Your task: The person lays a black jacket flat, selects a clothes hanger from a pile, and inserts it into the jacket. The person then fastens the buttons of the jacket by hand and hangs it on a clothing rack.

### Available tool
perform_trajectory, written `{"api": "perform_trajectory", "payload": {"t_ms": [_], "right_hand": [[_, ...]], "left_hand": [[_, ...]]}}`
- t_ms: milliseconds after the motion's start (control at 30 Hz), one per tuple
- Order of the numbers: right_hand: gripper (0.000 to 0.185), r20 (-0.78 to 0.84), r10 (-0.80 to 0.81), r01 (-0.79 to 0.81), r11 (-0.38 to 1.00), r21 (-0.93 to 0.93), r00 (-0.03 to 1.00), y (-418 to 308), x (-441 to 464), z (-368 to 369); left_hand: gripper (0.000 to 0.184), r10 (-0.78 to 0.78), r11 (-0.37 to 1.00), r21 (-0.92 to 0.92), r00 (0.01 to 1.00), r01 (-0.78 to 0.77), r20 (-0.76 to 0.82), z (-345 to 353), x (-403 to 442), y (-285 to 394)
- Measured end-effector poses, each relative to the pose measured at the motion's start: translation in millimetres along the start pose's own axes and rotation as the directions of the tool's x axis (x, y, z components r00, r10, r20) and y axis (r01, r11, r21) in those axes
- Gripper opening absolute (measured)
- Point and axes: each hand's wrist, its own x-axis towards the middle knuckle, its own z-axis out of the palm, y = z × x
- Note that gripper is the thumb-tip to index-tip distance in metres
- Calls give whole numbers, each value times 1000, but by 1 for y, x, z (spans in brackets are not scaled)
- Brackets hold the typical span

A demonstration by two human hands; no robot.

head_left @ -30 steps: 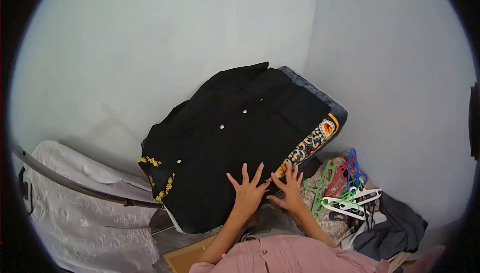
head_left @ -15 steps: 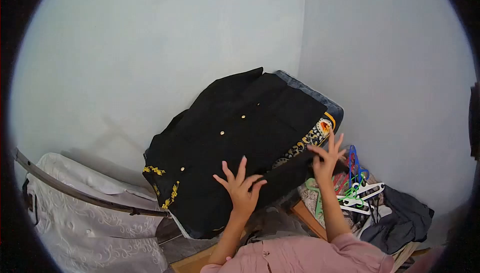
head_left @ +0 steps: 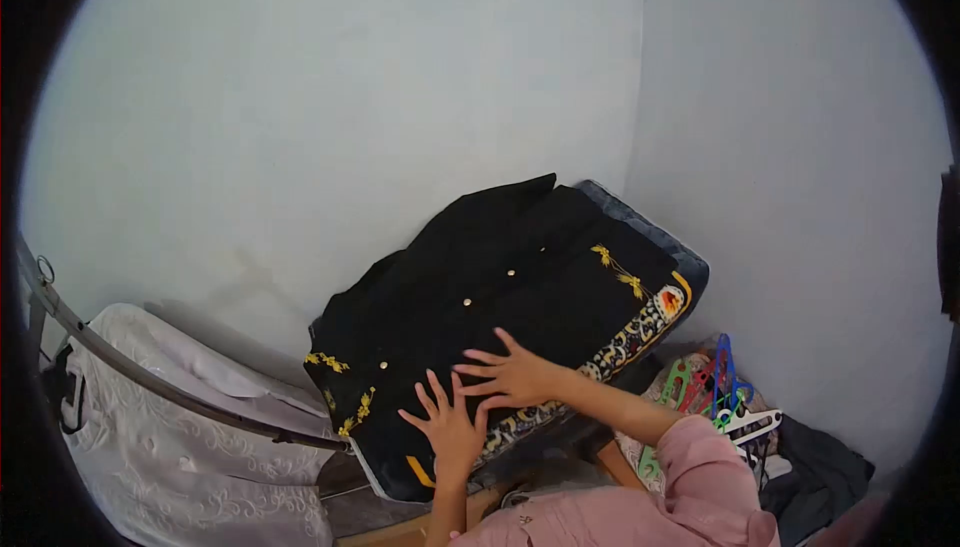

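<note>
A black garment (head_left: 470,257) with light buttons and yellow embroidery lies spread over a padded surface. That surface has a dark plush end (head_left: 640,222) and a patterned strip (head_left: 635,332) along its near side. My left hand (head_left: 450,432) rests on the lower part of the garment, fingers spread. Just to its right, my right hand (head_left: 510,375) lies flat on the cloth with its fingers apart. The two hands nearly meet, and neither grips anything.
A pale embroidered garment (head_left: 200,447) hangs at the left below a curved metal rail (head_left: 180,382). To the right lie several hangers, among them a blue hanger (head_left: 728,372) and a white hanger (head_left: 755,427), beside dark cloth (head_left: 820,472). Walls meet behind the padded surface.
My right hand has moved left from the near right edge onto the garment. The near edge is now drawn in, showing more patterned strip, and embroidery shows at upper right.
</note>
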Motion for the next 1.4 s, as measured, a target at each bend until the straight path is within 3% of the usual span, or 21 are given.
{"api": "perform_trajectory", "payload": {"t_ms": [33,100,167,267,333,400,467,500,567,633,700,767,867,1000,1033,1133,1200,1267,1300,1333,1400], "right_hand": [[54,115,162,-158,987,-37,980,23,-21,-7],[56,-7,573,-555,792,-254,820,87,-77,-27],[54,-174,886,-872,359,-332,431,136,-131,-56],[55,-247,955,-938,72,-340,163,168,-156,-43],[55,-215,907,-922,315,-225,362,115,-92,-57],[58,-48,694,-690,702,-178,719,62,-42,-40],[56,65,106,-118,965,235,992,35,-34,-2],[56,60,99,-111,965,238,993,42,-37,-13],[52,164,460,-430,883,-187,873,66,-68,-57],[52,54,801,-738,574,-356,597,135,-137,-64],[55,46,955,-921,294,-255,292,168,-197,-94],[62,137,982,-975,152,-164,130,181,-231,-111],[57,204,925,-908,239,344,321,154,-253,-124],[47,264,889,-928,355,116,373,123,-243,-128],[41,189,918,-935,325,140,348,129,-248,-122],[16,-11,942,-922,331,202,336,138,-247,-138],[12,-2,817,-718,507,477,577,161,-267,-155],[13,-58,841,-649,457,609,538,147,-240,-203],[15,-103,761,-521,529,670,640,156,-243,-216],[17,-157,670,-380,581,720,726,167,-242,-224],[17,-150,722,-500,598,626,675,192,-222,-220]], "left_hand": [[64,-16,998,-52,998,19,57,-6,0,1],[65,-43,992,-109,990,58,133,-6,-1,2],[66,-57,990,-124,989,74,138,-6,0,3],[66,-54,992,-102,990,67,129,-8,3,6],[66,-59,995,-66,990,68,126,-6,2,7],[67,-65,994,-75,988,76,142,-8,3,7],[67,-76,993,-76,983,90,167,-11,3,9],[67,-82,993,-74,979,97,189,-12,4,9],[69,-93,991,-81,975,111,202,-14,6,9],[70,-105,987,-99,969,130,225,-13,4,12],[79,-98,988,-95,973,121,211,-12,5,11],[84,-88,985,-122,968,119,234,-25,8,14],[88,-49,978,-183,960,103,275,-46,11,13],[77,59,980,-201,962,-5,265,-44,9,1],[50,41,984,-177,985,-10,170,-43,10,4],[22,65,991,-128,979,-40,195,-63,17,9],[22,34,973,-229,994,-9,102,-78,26,8],[27,74,856,-516,980,34,187,-99,35,-11],[32,85,786,-615,974,64,210,-112,41,-15],[32,78,789,-611,974,69,211,-115,48,-15],[33,23,879,-471,980,75,199,-119,61,-15]]}}
